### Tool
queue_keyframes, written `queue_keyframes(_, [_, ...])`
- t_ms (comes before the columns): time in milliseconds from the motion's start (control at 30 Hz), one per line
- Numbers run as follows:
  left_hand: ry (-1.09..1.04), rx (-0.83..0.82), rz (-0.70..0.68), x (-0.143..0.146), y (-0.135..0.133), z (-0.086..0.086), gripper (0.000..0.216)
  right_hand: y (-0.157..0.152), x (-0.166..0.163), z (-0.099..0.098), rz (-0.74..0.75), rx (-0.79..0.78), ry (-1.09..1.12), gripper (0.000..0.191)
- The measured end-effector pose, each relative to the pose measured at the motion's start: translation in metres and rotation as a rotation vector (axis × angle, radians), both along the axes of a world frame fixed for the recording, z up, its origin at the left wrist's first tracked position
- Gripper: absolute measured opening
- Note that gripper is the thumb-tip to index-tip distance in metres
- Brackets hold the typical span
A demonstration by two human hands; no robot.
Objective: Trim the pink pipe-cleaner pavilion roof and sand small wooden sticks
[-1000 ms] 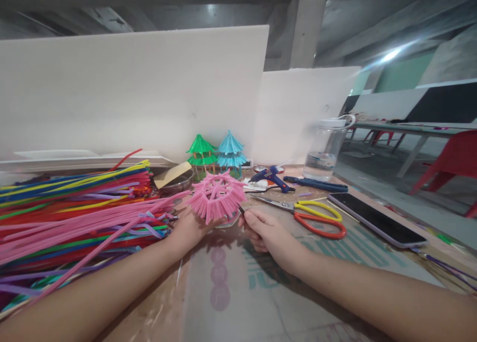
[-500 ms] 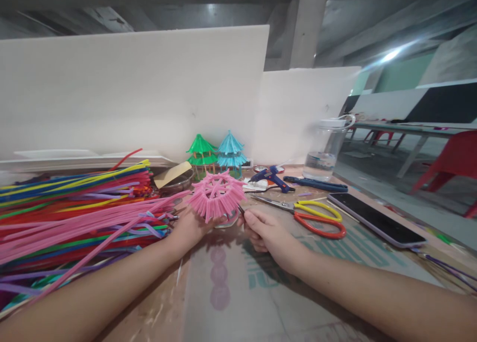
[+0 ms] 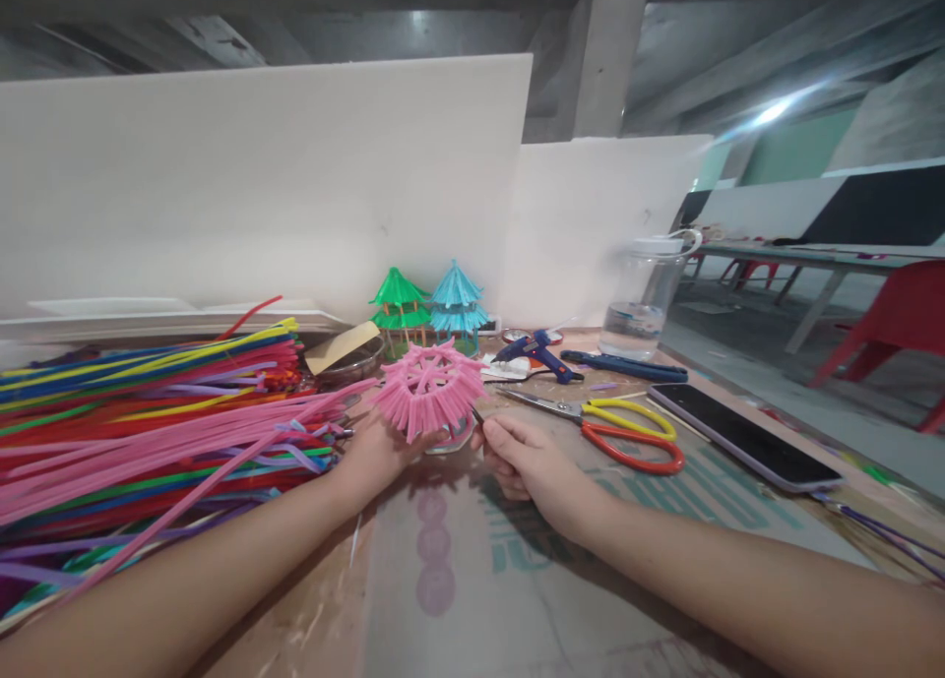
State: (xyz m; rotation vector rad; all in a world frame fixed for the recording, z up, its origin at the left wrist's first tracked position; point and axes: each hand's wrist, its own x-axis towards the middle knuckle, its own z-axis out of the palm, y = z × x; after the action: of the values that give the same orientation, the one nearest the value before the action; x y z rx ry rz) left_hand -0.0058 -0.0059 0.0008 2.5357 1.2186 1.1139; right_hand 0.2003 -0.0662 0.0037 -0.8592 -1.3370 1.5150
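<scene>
My left hand (image 3: 373,450) is closed on the underside of a pink roof-shaped piece made of pipe cleaners (image 3: 430,386), holding it just above the table. My right hand (image 3: 521,454) is right beside it, fingers pinched on a small dark thin thing (image 3: 476,415) that I cannot make out, its tip touching the piece's fringe. A big heap of coloured pipe cleaners (image 3: 148,412) lies to the left of my left arm.
Green (image 3: 400,301) and blue (image 3: 458,299) pipe-cleaner huts stand against the white board behind. A blue glue gun (image 3: 537,352), yellow-and-orange scissors (image 3: 616,425), a phone (image 3: 744,435) and a clear water jug (image 3: 648,294) lie to the right. Red chairs stand beyond the table edge.
</scene>
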Motion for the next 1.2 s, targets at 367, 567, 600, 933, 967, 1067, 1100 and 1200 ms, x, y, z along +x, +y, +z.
queue_keyframes(367, [0.006, -0.007, 0.007, 0.0013, -0.0025, 0.0032, 0.038, 0.0010, 0.0001, -0.0006, -0.009, 0.006, 0.001, 0.054])
queue_keyframes(567, [-0.006, -0.009, 0.002, 0.0009, -0.0012, 0.0024, 0.038, 0.0019, 0.0001, -0.0017, 0.002, 0.011, 0.004, 0.054])
queue_keyframes(600, [-0.007, -0.010, 0.004, 0.0007, -0.0012, 0.0022, 0.038, 0.0021, 0.0000, -0.0017, 0.000, 0.014, -0.004, 0.052])
queue_keyframes(933, [-0.022, -0.012, 0.012, 0.0010, -0.0006, -0.0012, 0.039, -0.0002, -0.0002, 0.0006, -0.003, 0.000, 0.022, 0.052])
queue_keyframes(967, [-0.021, -0.014, 0.012, 0.0012, -0.0005, -0.0012, 0.039, -0.0001, -0.0002, 0.0005, -0.004, 0.005, 0.011, 0.051])
queue_keyframes(1067, [-0.016, -0.020, 0.018, 0.0016, -0.0002, -0.0010, 0.043, 0.0007, -0.0002, -0.0001, -0.011, 0.012, -0.011, 0.051])
queue_keyframes(1100, [-0.016, -0.022, 0.021, 0.0016, -0.0002, -0.0009, 0.045, 0.0009, -0.0002, -0.0002, -0.007, 0.010, -0.011, 0.050])
queue_keyframes(1200, [-0.022, -0.029, 0.026, 0.0018, -0.0002, -0.0014, 0.045, 0.0007, 0.0000, -0.0001, 0.005, -0.002, 0.022, 0.052])
